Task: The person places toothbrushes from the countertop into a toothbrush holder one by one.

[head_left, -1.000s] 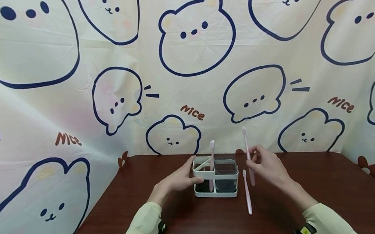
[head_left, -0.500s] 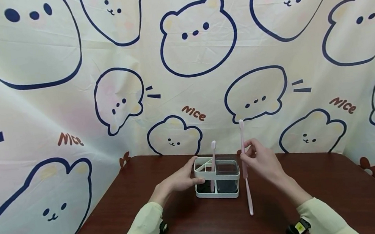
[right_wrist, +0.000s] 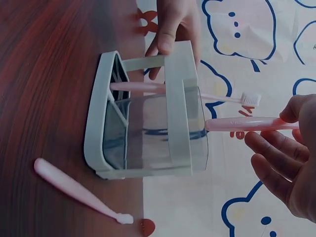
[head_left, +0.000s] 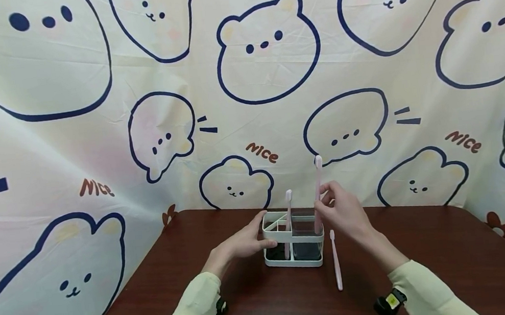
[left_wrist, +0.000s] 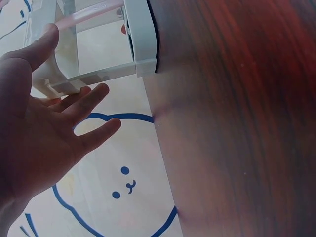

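A pale grey-green toothbrush holder (head_left: 293,263) stands on the table, with divided slots at left and a clear cup (right_wrist: 153,143) at right. My left hand (head_left: 240,242) grips its left side, thumb in front and fingers behind. One pink toothbrush (head_left: 289,205) stands in a slot, bristles up. Between thumb and fingers, my right hand (head_left: 343,212) pinches a second pink toothbrush (head_left: 318,176), bristle end up. Its handle end is by the cup's rim in the right wrist view (right_wrist: 237,123). A third pink toothbrush (head_left: 337,266) lies on the table right of the holder.
The dark brown wooden table (head_left: 259,311) meets a cream cloth backdrop (head_left: 272,83) with bear drawings just behind the holder. Each wrist wears a black device, such as the one at the right cuff (head_left: 390,303).
My right hand has moved left with its toothbrush, from beside the holder to the cup's right side. The left hand keeps its grip, and the holder stays in place.
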A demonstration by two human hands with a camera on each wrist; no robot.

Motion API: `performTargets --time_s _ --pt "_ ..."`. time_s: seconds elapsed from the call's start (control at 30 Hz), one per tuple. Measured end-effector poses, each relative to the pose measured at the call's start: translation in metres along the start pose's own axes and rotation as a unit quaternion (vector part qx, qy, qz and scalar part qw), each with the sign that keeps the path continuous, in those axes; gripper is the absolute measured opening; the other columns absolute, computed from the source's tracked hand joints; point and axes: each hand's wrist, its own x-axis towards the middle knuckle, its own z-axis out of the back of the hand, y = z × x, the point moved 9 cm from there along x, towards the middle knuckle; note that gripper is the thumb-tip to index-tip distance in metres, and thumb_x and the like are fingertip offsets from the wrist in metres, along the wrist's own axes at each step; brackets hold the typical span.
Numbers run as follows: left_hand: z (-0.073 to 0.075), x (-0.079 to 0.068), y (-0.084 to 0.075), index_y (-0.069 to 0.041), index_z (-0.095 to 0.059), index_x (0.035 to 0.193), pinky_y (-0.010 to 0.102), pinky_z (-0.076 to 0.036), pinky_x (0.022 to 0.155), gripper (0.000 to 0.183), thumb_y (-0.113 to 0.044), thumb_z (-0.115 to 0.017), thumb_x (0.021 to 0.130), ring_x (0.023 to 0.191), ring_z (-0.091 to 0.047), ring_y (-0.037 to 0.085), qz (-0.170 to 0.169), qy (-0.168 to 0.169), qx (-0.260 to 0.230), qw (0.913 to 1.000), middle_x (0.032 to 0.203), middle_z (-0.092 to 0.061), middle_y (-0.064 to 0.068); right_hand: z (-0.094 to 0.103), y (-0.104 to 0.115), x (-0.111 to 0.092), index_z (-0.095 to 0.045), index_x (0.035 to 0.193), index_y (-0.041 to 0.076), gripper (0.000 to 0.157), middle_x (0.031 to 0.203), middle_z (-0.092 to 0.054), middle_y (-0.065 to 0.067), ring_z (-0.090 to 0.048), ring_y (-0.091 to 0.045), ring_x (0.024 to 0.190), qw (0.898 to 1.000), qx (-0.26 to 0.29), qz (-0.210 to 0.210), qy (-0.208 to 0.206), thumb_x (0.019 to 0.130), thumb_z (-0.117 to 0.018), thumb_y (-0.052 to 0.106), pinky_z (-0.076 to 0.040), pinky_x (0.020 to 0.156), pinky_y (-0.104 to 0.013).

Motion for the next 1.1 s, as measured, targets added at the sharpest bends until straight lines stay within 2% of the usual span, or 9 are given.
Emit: performTargets --time_s 0.17,0.47,0.7,1.1 --pt "-0.001 0.0 0.0 -0.015 -0.011 0.158 0.057 -0.024 0.119 0.092 -0.038 -0.07 0.092 0.143 -0.034 0.028 0.003 0.001 -0.006 1.0 0.16 -0.027 0.013 -0.007 0.008 0.004 -0.055 0.111 0.01 0.022 0.079 -0.067 -0.004 -0.062 -0.016 0.066 1.0 -0.001 0.012 -0.001 0.092 -0.064 0.017 -0.05 0.055 -0.028" --pt "0.0 0.0 0.0 -0.016 -0.011 0.159 0.06 -0.024 0.118 0.093 -0.04 -0.07 0.091 0.143 -0.033 0.03 0.013 -0.001 -0.005 0.9999 0.161 -0.026 0.013 -0.018 0.019 0.007 -0.055 0.113 0.007 0.021 0.083 -0.071 -0.009 -0.07 -0.025 0.073 0.999 0.045 0.017 0.003 0.096 -0.063 0.016 -0.055 0.06 -0.028" --pt "0.0 0.0 -0.001 -0.015 -0.012 0.158 0.06 -0.025 0.118 0.091 -0.038 -0.07 0.092 0.142 -0.035 0.03 0.009 0.001 -0.003 1.0 0.16 -0.027 0.016 -0.023 0.019 0.008 -0.056 0.111 0.011 0.019 0.085 -0.073 -0.007 -0.069 -0.023 0.075 0.999 0.042 0.015 -0.007 0.096 -0.064 0.018 -0.054 0.061 -0.028" --pt "0.0 -0.001 -0.004 -0.015 -0.016 0.156 0.06 -0.027 0.117 0.086 -0.034 -0.071 0.092 0.135 -0.04 0.029 -0.006 0.001 -0.016 0.9998 0.153 -0.036 0.015 -0.035 0.025 0.008 -0.057 0.109 0.009 0.018 0.087 -0.075 -0.007 -0.069 -0.017 0.075 0.998 0.05 0.022 0.008 0.095 -0.066 0.018 -0.054 0.061 -0.029"
